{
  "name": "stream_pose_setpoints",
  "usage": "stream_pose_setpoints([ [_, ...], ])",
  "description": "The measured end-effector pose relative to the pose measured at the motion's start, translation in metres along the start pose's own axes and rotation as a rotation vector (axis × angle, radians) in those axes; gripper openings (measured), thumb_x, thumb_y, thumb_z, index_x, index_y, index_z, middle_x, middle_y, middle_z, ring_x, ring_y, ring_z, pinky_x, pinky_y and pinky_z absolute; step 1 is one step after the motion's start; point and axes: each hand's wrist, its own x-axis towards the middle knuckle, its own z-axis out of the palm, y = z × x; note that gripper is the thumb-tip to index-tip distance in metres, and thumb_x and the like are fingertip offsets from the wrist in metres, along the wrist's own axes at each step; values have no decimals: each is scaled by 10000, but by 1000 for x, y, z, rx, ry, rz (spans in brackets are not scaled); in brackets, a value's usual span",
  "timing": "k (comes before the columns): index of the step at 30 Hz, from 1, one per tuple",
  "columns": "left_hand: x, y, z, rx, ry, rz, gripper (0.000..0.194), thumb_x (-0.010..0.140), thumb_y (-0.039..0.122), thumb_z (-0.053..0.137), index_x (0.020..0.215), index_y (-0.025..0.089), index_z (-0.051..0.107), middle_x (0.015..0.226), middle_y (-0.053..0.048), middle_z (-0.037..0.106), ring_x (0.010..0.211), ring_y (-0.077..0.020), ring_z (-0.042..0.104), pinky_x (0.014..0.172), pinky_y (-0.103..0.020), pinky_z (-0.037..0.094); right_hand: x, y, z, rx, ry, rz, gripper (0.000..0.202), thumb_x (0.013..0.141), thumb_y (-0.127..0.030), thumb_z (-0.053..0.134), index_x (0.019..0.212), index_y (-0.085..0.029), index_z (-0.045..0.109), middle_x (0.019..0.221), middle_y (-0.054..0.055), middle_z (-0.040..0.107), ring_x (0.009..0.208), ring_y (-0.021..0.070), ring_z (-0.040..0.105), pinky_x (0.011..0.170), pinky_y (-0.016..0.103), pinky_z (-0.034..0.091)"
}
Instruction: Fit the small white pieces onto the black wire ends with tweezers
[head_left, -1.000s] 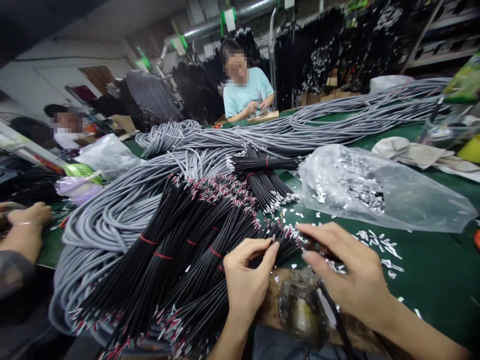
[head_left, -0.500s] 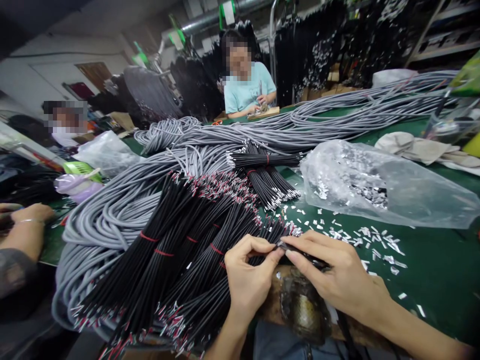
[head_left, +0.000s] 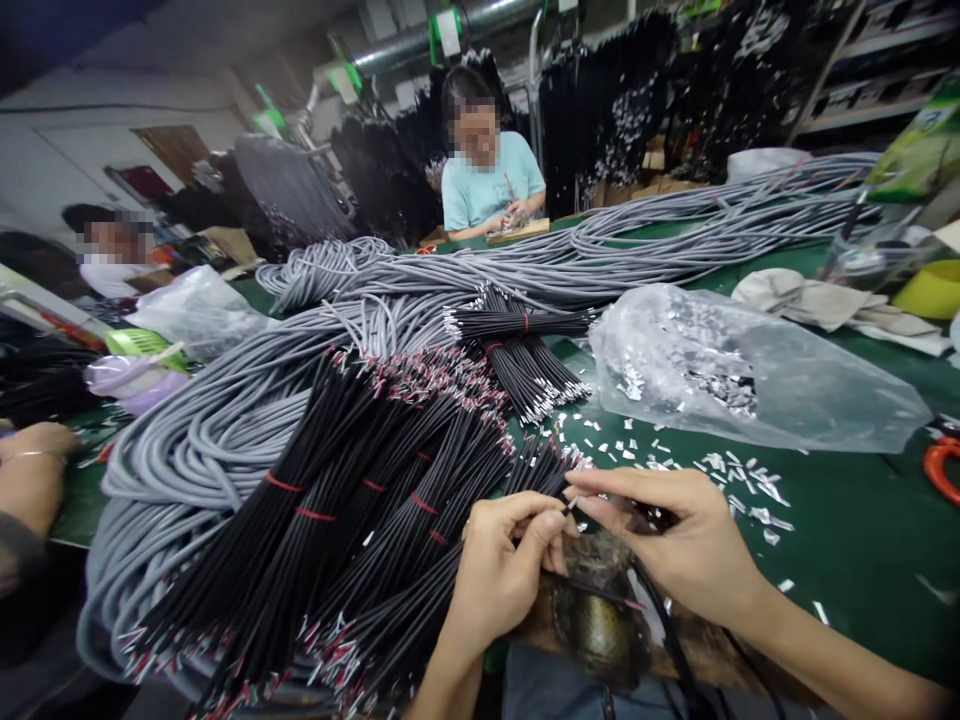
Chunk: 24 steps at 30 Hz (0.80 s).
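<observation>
My left hand [head_left: 502, 565] is closed in a pinch on a thin black cable [head_left: 600, 590], whose red-tipped tail hangs below my hands. A short pale silver foil piece [head_left: 574, 503] shows at the cable end, between the fingertips of both hands. My right hand [head_left: 667, 530] pinches this foil with thumb and fingers; a dark object in its palm is mostly hidden. Just left of my hands lie bundles of black cables [head_left: 352, 480] tied with red bands, their ends showing red and white wires. Under my hands is a worn brass-coloured metal piece [head_left: 600, 625] on a wooden block [head_left: 694, 650].
Loose silver foil pieces [head_left: 742, 475] are scattered on the green table [head_left: 847, 520]. Behind them lies a clear plastic bag [head_left: 817, 400] of foil. Grey cable coils [head_left: 202, 430] surround the bundles. Red-handled scissors [head_left: 943, 470] lie far right. A co-worker [head_left: 491, 185] sits opposite; another person's hand [head_left: 37, 470] is left.
My right fingers have lifted slightly and shifted at the cable end, where pale foil now shows. The red-tipped cable tail has come into view below. The whole view has moved slightly rightward.
</observation>
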Motion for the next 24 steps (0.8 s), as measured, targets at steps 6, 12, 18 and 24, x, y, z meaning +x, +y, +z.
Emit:
stream_pose_setpoints([
  [6, 3, 5, 4, 7, 36, -51, 177, 782, 249, 572, 674, 113, 603, 526, 7, 532, 455, -92, 520, 461, -188, 411, -2, -2, 1, -135, 54, -168, 247, 709, -119, 638, 951, -168, 655, 818, 39, 696, 690, 148, 645, 596, 233, 518],
  [12, 6, 4, 7, 58, 165, -17, 181, 696, 181, 649, 584, 138, 513, 582, 13, 533, 529, -101, 549, 500, -186, 449, -3, -9, 8, -190, 61, -183, 295, 714, -1, 526, 940, -158, 632, 839, 31, 668, 732, 121, 623, 649, 216, 491],
  [18, 2, -6, 5, 125, 453, 80, 150, 741, 262, 638, 678, 160, 549, 619, 7, 571, 566, -136, 604, 553, -244, 502, 2, -13, -10, -218, 179, -231, 255, 722, -38, 567, 894, -208, 648, 778, -20, 668, 643, 90, 605, 566, 180, 481],
  [24, -22, -11, -12, 863, 297, 97, 426, 699, 304, 686, 1102, 217, 580, 1036, -86, 613, 995, -269, 563, 857, -429, 461, 6, -4, -32, -343, 291, -226, 129, 700, -119, 656, 799, -197, 685, 911, 27, 678, 786, 145, 631, 710, 252, 493],
])
